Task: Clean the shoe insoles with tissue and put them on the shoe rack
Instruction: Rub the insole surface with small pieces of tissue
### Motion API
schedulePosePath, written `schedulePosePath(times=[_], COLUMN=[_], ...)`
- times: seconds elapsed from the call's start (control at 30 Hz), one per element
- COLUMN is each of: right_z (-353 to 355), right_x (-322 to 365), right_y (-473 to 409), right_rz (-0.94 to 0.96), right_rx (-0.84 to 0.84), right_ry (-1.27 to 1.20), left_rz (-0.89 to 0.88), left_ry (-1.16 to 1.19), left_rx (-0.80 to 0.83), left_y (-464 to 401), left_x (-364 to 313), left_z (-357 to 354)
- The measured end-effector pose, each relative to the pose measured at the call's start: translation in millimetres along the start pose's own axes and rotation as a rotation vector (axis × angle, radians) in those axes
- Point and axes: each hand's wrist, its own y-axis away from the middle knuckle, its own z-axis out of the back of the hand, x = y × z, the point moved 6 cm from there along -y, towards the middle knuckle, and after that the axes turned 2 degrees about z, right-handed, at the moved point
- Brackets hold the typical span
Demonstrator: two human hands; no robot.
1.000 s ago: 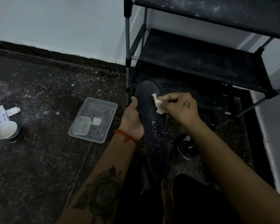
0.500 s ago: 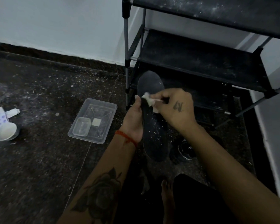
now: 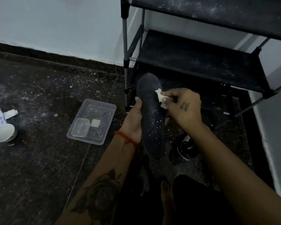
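Insole [image 3: 152,120], one dark speckled piece, is held up in front of the shoe rack [image 3: 199,62]. The left hand [image 3: 134,120] grips its left edge; the right hand [image 3: 183,108] pinches one crumpled tissue [image 3: 160,96] against its right edge. Two rack shelves show, cut off at right. One clear tray [image 3: 102,108], one white bowl [image 3: 2,133] lie on the floor [image 3: 39,159] to the left. A shoe [image 3: 184,148] below is partly hidden.
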Motion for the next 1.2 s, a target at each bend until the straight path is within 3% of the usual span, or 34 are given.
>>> schedulePosePath(times=[0.17, 0.37, 0.53, 0.7, 0.93, 1.03, 1.1, 1.2], right_z=[-36.2, -28.4, -7.3, -33.9, -27.4, -8.8, -3.4, -21.2], right_x=[28.5, -3.2, 3.4, 33.5, -0.9, -3.8, 3.0, 25.2], right_y=[24.8, 8.7, 5.9, 34.1, 8.9, 2.4, 5.8, 29.0], right_rz=[0.159, 0.093, 0.028, 0.172, 0.109, 0.024, -0.015, 0.075], right_rx=[0.314, 0.158, 0.042, 0.314, 0.151, 0.073, 0.100, 0.299], right_ry=[0.087, 0.269, 0.117, 0.159, 0.303, 0.205, 0.059, 0.041], left_rz=[-0.077, -0.042, -0.029, -0.026, 0.002, 0.018, 0.008, -0.018], left_ry=[-0.035, -0.063, -0.075, -0.072, -0.057, -0.011, 0.026, 0.002], left_rx=[-0.077, -0.057, -0.080, -0.104, -0.058, -0.030, -0.009, -0.025], left_y=[-1.1, -1.4, -2.9, -3.5, -4.0, -2.1, -3.2, -5.0], left_x=[-4.6, 1.2, 1.8, -0.1, 5.8, 6.8, 4.6, 2.3], left_z=[5.4, 3.8, 8.1, 10.6, 3.4, -1.4, -1.2, 4.1])
